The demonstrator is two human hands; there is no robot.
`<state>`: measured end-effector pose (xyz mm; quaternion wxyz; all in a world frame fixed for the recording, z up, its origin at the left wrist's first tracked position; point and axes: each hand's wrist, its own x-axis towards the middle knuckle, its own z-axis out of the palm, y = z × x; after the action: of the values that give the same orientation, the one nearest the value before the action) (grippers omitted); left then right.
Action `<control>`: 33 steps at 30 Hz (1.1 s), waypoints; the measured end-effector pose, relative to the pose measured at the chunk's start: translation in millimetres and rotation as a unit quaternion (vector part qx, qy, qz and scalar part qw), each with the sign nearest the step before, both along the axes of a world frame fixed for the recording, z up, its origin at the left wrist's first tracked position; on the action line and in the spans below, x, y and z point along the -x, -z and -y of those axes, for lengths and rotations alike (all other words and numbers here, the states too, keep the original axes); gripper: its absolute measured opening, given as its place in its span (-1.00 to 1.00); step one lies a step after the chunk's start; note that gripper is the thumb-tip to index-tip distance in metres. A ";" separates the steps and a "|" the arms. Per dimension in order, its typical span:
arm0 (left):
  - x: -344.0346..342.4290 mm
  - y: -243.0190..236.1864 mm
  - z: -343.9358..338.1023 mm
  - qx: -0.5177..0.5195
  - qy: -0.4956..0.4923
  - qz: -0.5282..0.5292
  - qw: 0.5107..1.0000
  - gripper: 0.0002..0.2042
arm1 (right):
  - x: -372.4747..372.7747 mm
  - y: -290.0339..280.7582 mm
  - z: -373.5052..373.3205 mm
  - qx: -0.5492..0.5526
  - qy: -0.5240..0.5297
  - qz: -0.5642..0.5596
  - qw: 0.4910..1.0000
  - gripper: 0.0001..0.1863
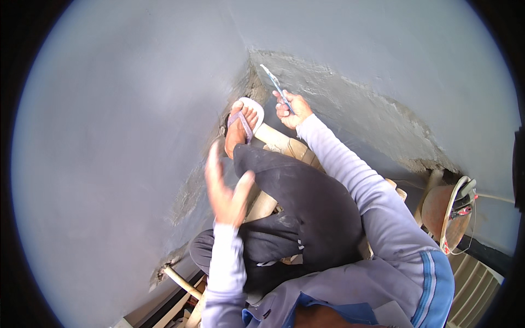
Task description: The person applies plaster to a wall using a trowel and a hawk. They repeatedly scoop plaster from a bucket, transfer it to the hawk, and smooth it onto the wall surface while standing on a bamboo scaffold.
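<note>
My right hand [293, 109] is closed around a slim blue tool with a whitish end [276, 84]; its exact kind is unclear. The tool slants up and left, its end close to a rough grey cement patch [339, 87] on the right-hand wall, beside the inside corner. Whether it touches the patch, I cannot tell. In front of the left-hand wall [120, 136], my left hand [226, 191] is raised with fingers stretched and thumb apart, slightly blurred and holding nothing. My foot in a flip-flop [252, 112] is near the corner, between the hands.
Thick bamboo poles [281, 143] run beneath my legs, and another pole [183, 282] meets the left wall at a broken hole. At the right hangs or stands a bucket [437, 210] with dark and red items inside. Pale slats [476, 287] show at the lower right.
</note>
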<state>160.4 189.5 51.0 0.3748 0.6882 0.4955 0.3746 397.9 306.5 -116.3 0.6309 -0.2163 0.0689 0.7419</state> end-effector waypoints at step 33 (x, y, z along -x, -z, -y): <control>-202.0 102.1 -111.9 -0.102 0.138 -0.102 0.980 -0.07 | -55.3 31.7 -8.8 -0.126 0.016 0.268 0.955 -0.68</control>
<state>362.5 301.4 -51.1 0.2987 0.8189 0.3908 0.2957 453.2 315.3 -148.1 0.6605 -0.3244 -0.1930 0.6491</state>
